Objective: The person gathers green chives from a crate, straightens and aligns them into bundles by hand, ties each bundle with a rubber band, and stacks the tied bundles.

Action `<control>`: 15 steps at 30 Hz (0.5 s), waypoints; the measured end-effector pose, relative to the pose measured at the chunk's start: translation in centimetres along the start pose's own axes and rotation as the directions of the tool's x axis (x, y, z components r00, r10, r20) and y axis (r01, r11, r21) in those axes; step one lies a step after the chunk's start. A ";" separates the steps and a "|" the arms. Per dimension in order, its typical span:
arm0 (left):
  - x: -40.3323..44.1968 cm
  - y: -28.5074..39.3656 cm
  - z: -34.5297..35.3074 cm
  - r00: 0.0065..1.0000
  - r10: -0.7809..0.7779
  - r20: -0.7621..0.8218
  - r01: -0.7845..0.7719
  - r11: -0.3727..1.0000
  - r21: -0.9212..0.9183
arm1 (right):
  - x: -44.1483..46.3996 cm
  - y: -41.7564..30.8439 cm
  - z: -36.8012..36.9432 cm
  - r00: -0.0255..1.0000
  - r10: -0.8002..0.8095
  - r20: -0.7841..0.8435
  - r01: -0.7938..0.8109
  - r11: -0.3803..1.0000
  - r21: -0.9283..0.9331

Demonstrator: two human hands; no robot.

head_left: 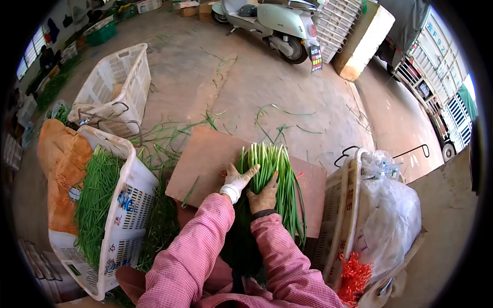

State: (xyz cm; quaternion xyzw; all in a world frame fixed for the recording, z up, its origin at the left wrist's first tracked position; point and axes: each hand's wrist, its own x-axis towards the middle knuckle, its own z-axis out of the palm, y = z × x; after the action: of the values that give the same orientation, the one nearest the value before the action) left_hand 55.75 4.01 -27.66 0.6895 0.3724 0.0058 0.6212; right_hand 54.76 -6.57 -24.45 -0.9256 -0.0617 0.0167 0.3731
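Note:
A thick bunch of chives (267, 159) lies across a brown board (197, 154) in front of me. Its pale cut ends point away, and the dark green leaves trail back over the near edge toward my lap. My left hand (238, 184), in a pale glove with a white wrist wrap, is closed on the left side of the bunch, thumb across the stems. My right hand (264, 196), in a stained tan glove, grips the bunch from the right and slightly nearer. The fingertips behind the stems are partly hidden. One loose leaf (190, 192) rests on the board's left part.
At left stands a white crate (128, 185) of chives beside an orange sack (59, 169); another white crate (115, 77) is behind. At right, a crate (349, 205) holds clear plastic bags (387, 215) and red ties (354, 280). A scooter (282, 25) and truck (441, 66) stand farther off.

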 end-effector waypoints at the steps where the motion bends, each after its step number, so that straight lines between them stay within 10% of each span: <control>1: 0.2 -0.2 0.7 0.999 0.041 0.021 -0.042 0.998 0.049 | -0.2 0.6 0.9 0.998 -0.039 -0.050 0.040 0.999 0.010; 3: -2.8 3.0 1.2 0.997 -0.003 0.075 -0.024 0.931 0.365 | 1.2 3.7 4.2 0.985 -0.138 -0.104 0.148 0.984 0.095; 6: -2.5 2.9 2.6 0.998 -0.015 -0.061 0.045 0.859 0.510 | 0.0 0.5 -3.8 0.954 -0.142 0.262 0.163 0.985 -0.062; 7: -2.6 2.6 2.7 0.997 0.003 -0.081 0.041 0.840 0.541 | 0.0 1.1 -5.9 0.931 -0.342 0.128 0.362 0.910 -0.200; 8: -2.9 2.7 2.7 0.995 0.001 -0.099 0.053 0.839 0.542 | 1.8 2.1 -7.1 0.899 -0.430 -0.084 0.434 0.900 0.041; 11: -4.0 2.6 3.0 0.989 0.062 -0.134 0.009 0.880 0.475 | 8.5 6.1 -7.3 0.951 -0.203 -0.231 0.181 0.977 -0.112; 12: -4.3 2.4 3.1 0.985 0.080 -0.151 0.000 0.885 0.466 | 11.8 10.7 -4.5 0.875 -0.358 -0.324 0.286 0.925 -0.251; 15: -4.0 1.9 3.3 0.989 0.081 -0.125 -0.010 0.872 0.489 | 13.2 9.9 -2.6 0.969 0.095 0.227 -0.039 0.970 -0.239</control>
State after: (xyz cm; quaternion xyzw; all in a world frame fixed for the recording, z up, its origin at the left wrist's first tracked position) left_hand 55.36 -0.81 -24.96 0.8301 0.3884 -0.0246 0.3994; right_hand 69.02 -13.74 -29.19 -0.9558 -0.0757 0.1323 0.2514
